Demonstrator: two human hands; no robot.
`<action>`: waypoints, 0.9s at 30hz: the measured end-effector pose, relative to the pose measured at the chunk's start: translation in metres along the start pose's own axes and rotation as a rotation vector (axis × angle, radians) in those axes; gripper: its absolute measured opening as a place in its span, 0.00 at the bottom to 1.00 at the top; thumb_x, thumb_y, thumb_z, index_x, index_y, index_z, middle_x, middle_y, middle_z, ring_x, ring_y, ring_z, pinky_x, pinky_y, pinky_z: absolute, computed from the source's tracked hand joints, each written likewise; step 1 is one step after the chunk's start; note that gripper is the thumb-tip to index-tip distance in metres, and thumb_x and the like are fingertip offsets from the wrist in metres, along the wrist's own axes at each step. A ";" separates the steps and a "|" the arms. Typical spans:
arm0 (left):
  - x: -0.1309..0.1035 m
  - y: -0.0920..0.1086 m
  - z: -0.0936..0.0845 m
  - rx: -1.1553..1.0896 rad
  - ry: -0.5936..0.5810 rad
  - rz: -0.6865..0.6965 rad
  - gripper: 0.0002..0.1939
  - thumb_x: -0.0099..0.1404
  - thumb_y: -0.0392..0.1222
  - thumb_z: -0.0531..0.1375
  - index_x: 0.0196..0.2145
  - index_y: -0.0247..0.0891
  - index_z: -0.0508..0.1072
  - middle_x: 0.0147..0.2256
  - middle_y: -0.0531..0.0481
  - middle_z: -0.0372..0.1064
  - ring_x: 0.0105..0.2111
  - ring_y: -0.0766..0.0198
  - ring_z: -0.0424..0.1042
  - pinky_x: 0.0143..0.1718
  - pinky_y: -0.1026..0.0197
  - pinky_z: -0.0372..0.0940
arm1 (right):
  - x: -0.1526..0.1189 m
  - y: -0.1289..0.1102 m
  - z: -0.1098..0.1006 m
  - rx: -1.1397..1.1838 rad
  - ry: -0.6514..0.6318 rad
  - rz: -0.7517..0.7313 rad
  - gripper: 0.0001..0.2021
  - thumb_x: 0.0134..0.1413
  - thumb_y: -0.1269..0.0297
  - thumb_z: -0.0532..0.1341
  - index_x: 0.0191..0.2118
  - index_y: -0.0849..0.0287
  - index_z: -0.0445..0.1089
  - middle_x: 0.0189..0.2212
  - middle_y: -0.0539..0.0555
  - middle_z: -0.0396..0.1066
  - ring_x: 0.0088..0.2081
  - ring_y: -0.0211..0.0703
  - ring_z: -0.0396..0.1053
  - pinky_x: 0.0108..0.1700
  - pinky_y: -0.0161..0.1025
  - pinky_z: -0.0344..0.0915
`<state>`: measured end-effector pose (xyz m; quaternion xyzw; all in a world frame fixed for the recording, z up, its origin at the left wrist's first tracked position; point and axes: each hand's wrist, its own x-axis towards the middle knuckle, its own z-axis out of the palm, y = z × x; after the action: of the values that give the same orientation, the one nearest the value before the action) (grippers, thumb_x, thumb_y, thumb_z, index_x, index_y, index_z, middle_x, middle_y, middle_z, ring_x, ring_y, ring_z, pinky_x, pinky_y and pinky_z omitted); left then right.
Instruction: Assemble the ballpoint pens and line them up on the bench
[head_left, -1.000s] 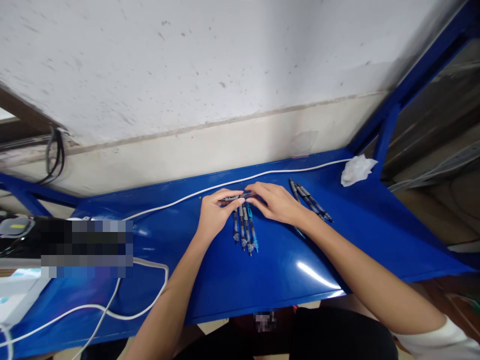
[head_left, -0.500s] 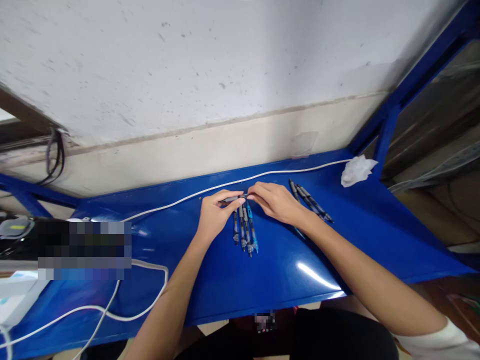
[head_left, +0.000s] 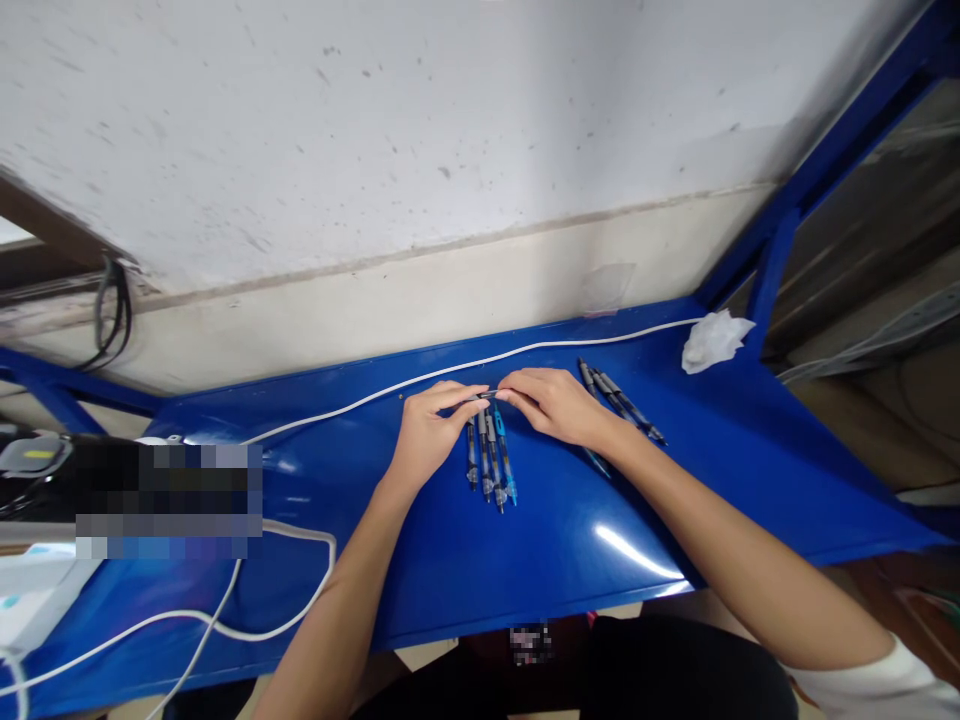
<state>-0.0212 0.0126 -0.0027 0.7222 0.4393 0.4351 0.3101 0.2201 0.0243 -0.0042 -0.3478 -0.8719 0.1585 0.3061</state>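
A pale, scuffed wall (head_left: 420,120) is filling the whole space beyond the hands, with a cream band running along its foot. Below it a glossy blue metal shelf (head_left: 525,560) is spreading out under both forearms, catching glare just inside the right forearm, and its blue frame post (head_left: 772,270) is rising far out past the right hand. A white cable (head_left: 420,377) is lying along the back edge just beyond the fingertips, and more white cable (head_left: 225,625) is looping well out to the left of the left arm. A crumpled white tissue (head_left: 712,340) is sitting well beyond the right hand, near the post.

The left hand (head_left: 427,430) and the right hand (head_left: 555,405) are meeting fingertip to fingertip, each pinching one end of a thin pen (head_left: 484,395) held crosswise just above the shelf; most of it is being hidden by the fingers. Directly below that meeting point, between the two hands, a row of pens (head_left: 491,455) is lying side by side on the shelf. A second bunch of pens (head_left: 622,400) is lying just outside the right hand, angled away from it.
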 end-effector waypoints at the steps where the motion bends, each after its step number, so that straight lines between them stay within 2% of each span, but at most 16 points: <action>1: 0.000 0.000 0.000 0.016 0.005 0.019 0.08 0.71 0.45 0.69 0.46 0.46 0.88 0.43 0.48 0.85 0.43 0.55 0.81 0.49 0.52 0.74 | 0.000 0.000 0.000 0.015 -0.004 0.010 0.17 0.82 0.56 0.53 0.50 0.58 0.77 0.41 0.58 0.81 0.43 0.48 0.78 0.47 0.42 0.68; 7: 0.000 -0.001 -0.001 0.025 0.018 0.004 0.11 0.71 0.48 0.69 0.48 0.45 0.87 0.43 0.46 0.84 0.42 0.55 0.81 0.47 0.53 0.75 | -0.001 0.001 0.001 -0.030 0.047 -0.031 0.17 0.81 0.56 0.52 0.52 0.58 0.76 0.42 0.58 0.79 0.42 0.48 0.76 0.46 0.43 0.68; 12: 0.000 -0.001 -0.001 0.044 -0.008 0.047 0.11 0.74 0.48 0.66 0.48 0.46 0.87 0.45 0.46 0.84 0.46 0.54 0.81 0.52 0.51 0.73 | 0.000 0.000 0.000 0.019 0.049 -0.017 0.16 0.80 0.56 0.54 0.50 0.57 0.78 0.43 0.58 0.81 0.42 0.48 0.76 0.48 0.43 0.67; 14: 0.000 0.000 -0.002 0.063 -0.001 0.072 0.10 0.75 0.47 0.66 0.48 0.47 0.87 0.45 0.47 0.84 0.46 0.53 0.81 0.52 0.50 0.73 | 0.001 -0.001 -0.001 0.105 0.049 0.036 0.17 0.80 0.55 0.55 0.48 0.57 0.79 0.41 0.56 0.82 0.40 0.46 0.76 0.46 0.41 0.66; 16: -0.001 0.002 -0.001 0.085 0.007 0.102 0.10 0.75 0.47 0.66 0.48 0.48 0.87 0.44 0.47 0.85 0.45 0.54 0.80 0.51 0.50 0.72 | 0.002 -0.003 -0.002 0.211 0.062 0.111 0.18 0.79 0.53 0.57 0.43 0.57 0.79 0.35 0.52 0.80 0.34 0.41 0.72 0.40 0.39 0.63; 20: -0.001 0.005 0.000 0.137 0.043 0.174 0.09 0.75 0.44 0.66 0.47 0.47 0.87 0.43 0.48 0.85 0.43 0.55 0.79 0.51 0.49 0.70 | 0.004 -0.007 -0.003 0.377 0.093 0.248 0.23 0.75 0.47 0.60 0.32 0.58 0.75 0.24 0.46 0.67 0.27 0.36 0.60 0.32 0.37 0.54; 23: -0.001 0.007 0.000 0.163 0.044 0.220 0.09 0.76 0.43 0.65 0.47 0.48 0.87 0.42 0.49 0.85 0.42 0.56 0.79 0.50 0.49 0.70 | 0.005 -0.008 -0.003 0.479 0.084 0.313 0.26 0.74 0.44 0.60 0.28 0.58 0.70 0.22 0.45 0.61 0.26 0.35 0.56 0.30 0.37 0.51; 27: -0.002 0.008 0.000 0.188 0.046 0.237 0.09 0.76 0.44 0.65 0.47 0.49 0.87 0.41 0.49 0.85 0.42 0.55 0.78 0.49 0.48 0.70 | 0.006 -0.008 -0.002 0.635 0.067 0.394 0.27 0.71 0.41 0.62 0.27 0.57 0.71 0.21 0.45 0.63 0.24 0.34 0.54 0.27 0.37 0.50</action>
<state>-0.0187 0.0077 0.0038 0.7847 0.3966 0.4421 0.1775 0.2139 0.0231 0.0041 -0.4015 -0.6852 0.4655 0.3907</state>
